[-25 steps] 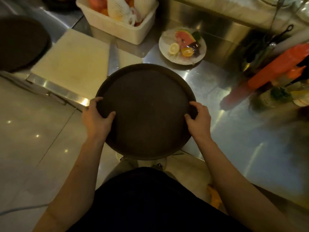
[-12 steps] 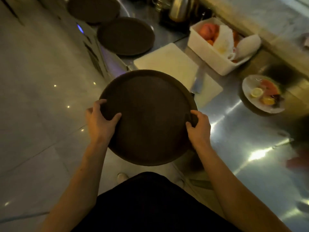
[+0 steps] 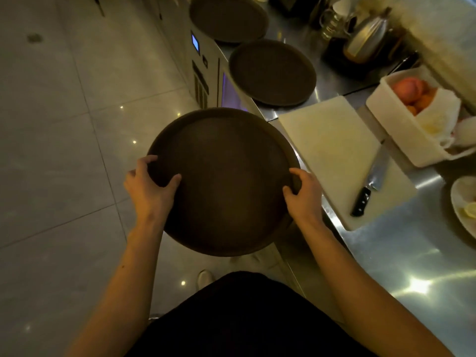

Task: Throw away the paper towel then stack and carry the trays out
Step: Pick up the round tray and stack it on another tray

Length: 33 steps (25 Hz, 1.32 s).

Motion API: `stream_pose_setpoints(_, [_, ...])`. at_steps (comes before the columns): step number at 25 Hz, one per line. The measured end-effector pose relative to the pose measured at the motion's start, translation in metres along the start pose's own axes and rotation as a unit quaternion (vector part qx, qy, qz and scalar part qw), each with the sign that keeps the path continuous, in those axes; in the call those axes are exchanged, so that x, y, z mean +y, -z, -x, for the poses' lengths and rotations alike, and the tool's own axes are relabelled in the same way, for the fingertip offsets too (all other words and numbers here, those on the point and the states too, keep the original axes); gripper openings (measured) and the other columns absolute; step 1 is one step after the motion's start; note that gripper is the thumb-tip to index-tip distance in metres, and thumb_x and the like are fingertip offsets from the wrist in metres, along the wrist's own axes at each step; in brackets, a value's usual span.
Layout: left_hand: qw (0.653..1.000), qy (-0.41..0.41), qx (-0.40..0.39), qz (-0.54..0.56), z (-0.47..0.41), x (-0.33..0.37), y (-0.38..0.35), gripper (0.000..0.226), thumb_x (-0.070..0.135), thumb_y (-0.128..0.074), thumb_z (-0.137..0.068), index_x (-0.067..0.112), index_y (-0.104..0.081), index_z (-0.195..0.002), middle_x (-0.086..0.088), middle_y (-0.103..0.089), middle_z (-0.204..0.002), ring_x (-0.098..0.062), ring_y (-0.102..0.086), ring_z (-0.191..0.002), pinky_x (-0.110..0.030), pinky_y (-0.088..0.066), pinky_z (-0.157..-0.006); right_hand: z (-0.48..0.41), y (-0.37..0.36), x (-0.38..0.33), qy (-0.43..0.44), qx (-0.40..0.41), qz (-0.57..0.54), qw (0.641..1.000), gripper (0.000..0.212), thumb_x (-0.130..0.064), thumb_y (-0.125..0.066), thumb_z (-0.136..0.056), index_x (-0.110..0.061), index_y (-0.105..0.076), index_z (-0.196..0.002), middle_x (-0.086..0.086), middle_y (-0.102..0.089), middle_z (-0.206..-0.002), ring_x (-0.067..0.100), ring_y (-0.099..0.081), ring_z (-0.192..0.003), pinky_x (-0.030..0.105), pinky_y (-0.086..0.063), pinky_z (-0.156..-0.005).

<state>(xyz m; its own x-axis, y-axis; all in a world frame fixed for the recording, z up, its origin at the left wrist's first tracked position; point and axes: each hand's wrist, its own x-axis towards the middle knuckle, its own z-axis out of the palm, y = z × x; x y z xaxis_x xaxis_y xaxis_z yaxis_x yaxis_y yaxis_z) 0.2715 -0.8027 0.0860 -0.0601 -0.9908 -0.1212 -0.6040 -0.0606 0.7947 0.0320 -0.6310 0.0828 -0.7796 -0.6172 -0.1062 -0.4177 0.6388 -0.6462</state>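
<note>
I hold a round dark brown tray [image 3: 226, 181] in the air over the floor, just left of the steel counter's edge. My left hand [image 3: 149, 188] grips its left rim and my right hand [image 3: 302, 193] grips its right rim. Two more round brown trays lie flat on the counter ahead: a nearer tray [image 3: 273, 72] and a farther tray [image 3: 229, 18]. No paper towel shows in view.
On the steel counter [image 3: 401, 256] lie a white cutting board [image 3: 332, 153] with a black-handled knife [image 3: 371, 188], a white bin of fruit [image 3: 417, 117] and a plate of cut fruit [image 3: 465, 204]. A metal kettle [image 3: 368, 37] and glassware stand at the back. Tiled floor [image 3: 64, 150] spreads to the left.
The tray has come off the counter and now hangs over the floor to its left. My view has turned left, bringing both other trays into sight. Both hands keep their grip.
</note>
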Motion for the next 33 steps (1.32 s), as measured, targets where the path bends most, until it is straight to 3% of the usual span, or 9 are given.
stream_pose_setpoints(4, [1.0,0.004,0.009,-0.012,-0.044,0.013,-0.027,0.059,0.027,-0.079,-0.078,0.031,-0.047,-0.128,-0.009,-0.042,-0.133,-0.028,-0.043,-0.125,-0.037,-0.041,-0.098,-0.057,-0.014,-0.01,-0.012,-0.006,-0.008,1.0,0.046,-0.01,-0.064,-0.089,-0.018,-0.053,-0.133,0.009,-0.051,-0.134,0.025,-0.05,-0.126,0.024,-0.036,-0.098])
stream_pose_setpoints(7, [1.0,0.001,0.006,-0.012,-0.088,0.036,-0.051,0.059,0.028,-0.079,-0.077,0.034,-0.047,-0.126,-0.008,-0.042,-0.132,-0.028,-0.046,-0.122,-0.042,-0.046,-0.1,-0.109,-0.021,-0.015,-0.019,-0.011,-0.012,1.0,0.047,-0.011,-0.065,-0.088,-0.02,-0.054,-0.133,0.009,-0.052,-0.133,0.026,-0.05,-0.126,0.031,-0.039,-0.104])
stream_pose_setpoints(11, [0.999,-0.018,0.002,-0.036,-0.139,0.078,-0.081,0.057,0.024,-0.077,-0.079,0.031,-0.048,-0.128,-0.009,-0.043,-0.132,-0.026,-0.046,-0.12,-0.032,-0.042,-0.094,-0.175,-0.016,-0.023,-0.039,-0.006,-0.013,0.999,0.047,-0.011,-0.064,-0.086,-0.02,-0.056,-0.132,0.011,-0.052,-0.132,0.029,-0.051,-0.123,0.035,-0.038,-0.107])
stream_pose_setpoints(19, [0.997,-0.054,-0.022,-0.059,-0.258,0.145,-0.137,0.056,0.017,-0.074,-0.082,0.026,-0.048,-0.13,-0.008,-0.043,-0.133,-0.013,-0.042,-0.111,-0.026,-0.038,-0.091,-0.275,-0.03,-0.048,-0.087,0.015,-0.015,0.996,0.047,-0.014,-0.063,-0.089,-0.022,-0.052,-0.134,0.009,-0.051,-0.134,0.027,-0.05,-0.125,0.04,-0.042,-0.108])
stream_pose_setpoints(26, [0.981,-0.106,-0.141,-0.085,-0.4,0.17,-0.171,0.058,0.018,-0.076,-0.079,0.03,-0.049,-0.128,-0.009,-0.043,-0.133,-0.027,-0.043,-0.126,-0.038,-0.04,-0.103,-0.346,-0.071,-0.103,-0.169,0.101,0.0,0.98,0.048,-0.015,-0.062,-0.089,-0.023,-0.051,-0.135,0.008,-0.05,-0.135,0.025,-0.05,-0.124,0.033,-0.039,-0.105])
stream_pose_setpoints(33, [0.944,-0.195,-0.242,-0.113,-0.495,0.212,-0.205,0.054,0.017,-0.076,-0.079,0.024,-0.053,-0.127,-0.01,-0.047,-0.132,-0.025,-0.044,-0.125,-0.034,-0.037,-0.105,-0.358,-0.101,-0.154,-0.282,0.168,-0.002,0.945,0.048,-0.013,-0.064,-0.088,-0.016,-0.053,-0.135,0.013,-0.049,-0.136,0.028,-0.051,-0.122,0.03,-0.038,-0.101])
